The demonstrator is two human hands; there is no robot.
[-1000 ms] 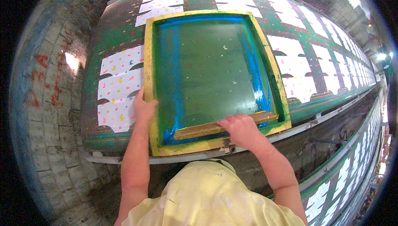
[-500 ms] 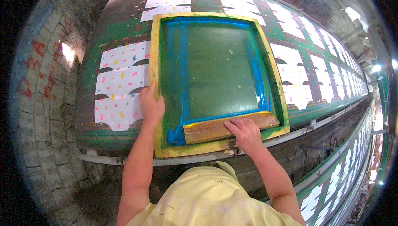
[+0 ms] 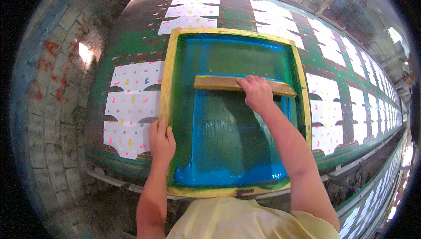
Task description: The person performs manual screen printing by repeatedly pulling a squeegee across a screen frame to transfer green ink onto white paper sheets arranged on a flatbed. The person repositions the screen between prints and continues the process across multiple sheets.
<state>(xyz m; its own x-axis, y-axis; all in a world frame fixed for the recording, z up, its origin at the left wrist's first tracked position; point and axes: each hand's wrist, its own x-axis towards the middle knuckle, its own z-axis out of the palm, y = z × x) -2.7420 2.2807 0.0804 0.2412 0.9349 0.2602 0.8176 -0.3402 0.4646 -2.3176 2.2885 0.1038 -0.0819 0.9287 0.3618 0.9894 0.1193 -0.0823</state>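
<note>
A yellow-framed printing screen (image 3: 302, 94) lies flat on a long green table (image 3: 136, 41), its mesh wet with blue ink (image 3: 228, 169). My right hand (image 3: 256, 93) grips a wooden squeegee (image 3: 219, 83) that lies crosswise about the middle of the screen. My left hand (image 3: 161, 140) presses on the frame's left rail near the front corner. A blue streak of ink spreads from the squeegee down to the near edge.
White fabric pieces with small coloured marks (image 3: 131, 107) lie in rows on the table left, behind and right of the screen (image 3: 326, 116). A worn brick wall (image 3: 52, 107) rises at the left. A second printing table (image 3: 377, 195) runs at the lower right.
My right hand has pushed the squeegee away from the near edge to mid-screen, leaving blue ink behind it. My left hand has stayed on the frame's left rail.
</note>
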